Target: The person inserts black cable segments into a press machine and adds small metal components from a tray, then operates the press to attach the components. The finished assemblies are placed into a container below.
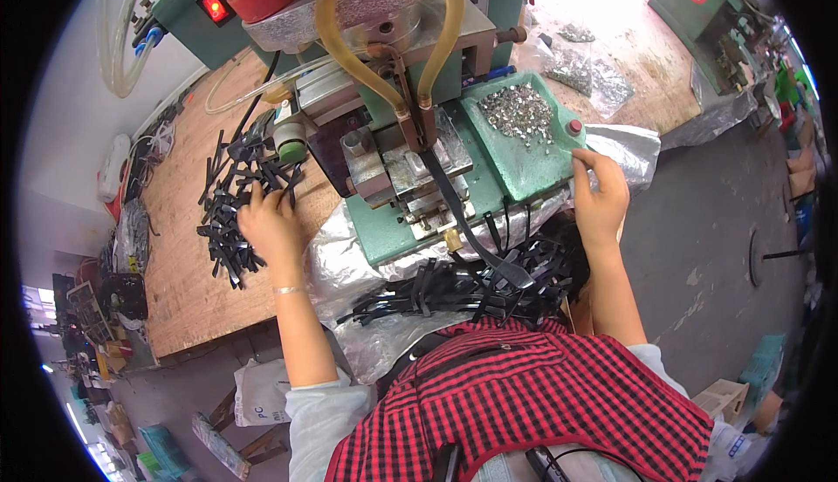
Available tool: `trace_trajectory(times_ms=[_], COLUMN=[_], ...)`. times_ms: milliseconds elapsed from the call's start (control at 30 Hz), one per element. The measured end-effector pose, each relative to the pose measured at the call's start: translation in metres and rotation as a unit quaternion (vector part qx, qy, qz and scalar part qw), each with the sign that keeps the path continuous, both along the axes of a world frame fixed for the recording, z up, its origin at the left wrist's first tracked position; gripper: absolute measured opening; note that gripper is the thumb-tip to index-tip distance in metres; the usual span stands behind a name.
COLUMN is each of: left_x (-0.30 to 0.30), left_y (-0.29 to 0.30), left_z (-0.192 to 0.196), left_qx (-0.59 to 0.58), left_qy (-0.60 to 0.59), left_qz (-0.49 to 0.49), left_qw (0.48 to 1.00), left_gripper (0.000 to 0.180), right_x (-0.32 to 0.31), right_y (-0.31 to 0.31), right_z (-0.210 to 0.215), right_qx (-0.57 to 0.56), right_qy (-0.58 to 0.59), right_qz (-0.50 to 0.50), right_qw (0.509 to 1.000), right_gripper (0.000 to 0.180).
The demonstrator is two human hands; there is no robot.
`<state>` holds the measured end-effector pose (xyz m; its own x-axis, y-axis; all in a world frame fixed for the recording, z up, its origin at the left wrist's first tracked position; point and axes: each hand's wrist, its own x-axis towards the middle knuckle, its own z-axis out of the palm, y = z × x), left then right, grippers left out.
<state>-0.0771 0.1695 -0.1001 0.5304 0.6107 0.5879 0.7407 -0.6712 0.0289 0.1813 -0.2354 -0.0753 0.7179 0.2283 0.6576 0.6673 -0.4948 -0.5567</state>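
On the wooden bench at the left, my left hand reaches down into a pile of short black straps, fingers apart and bent; no strap shows clearly in its grasp. My right hand is at the near right corner of a green tray, its index finger and thumb apart at the rim, just below a red button. Small shiny metal pieces are heaped in the tray. Between my hands, a black strap runs from the green press's metal tooling toward me.
More black straps lie heaped before me on crinkled silver sheeting. A yellowish hose loops above the tooling. Bags of metal pieces rest on the bench at the far right. A lit red switch shows at the upper left.
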Motion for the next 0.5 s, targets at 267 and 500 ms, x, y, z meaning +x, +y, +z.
trace_trajectory(times_ms=[267,500], left_x=[-0.142,-0.171], left_y=[0.039,0.071], left_z=[0.065,-0.002], left_qx=[0.031,-0.076], left_qy=[-0.149,-0.011], left_qz=[0.207,0.168], left_qw=[0.967,0.983], left_gripper=[0.029,0.027], right_x=[-0.021,-0.036], right_y=[0.005,0.104], right_z=[0.020,0.072], right_qx=[0.114,0.145], right_qy=[0.140,0.052], right_qz=[0.057,0.283], right_qw=[0.982,0.946], right_gripper=[0.014,0.016])
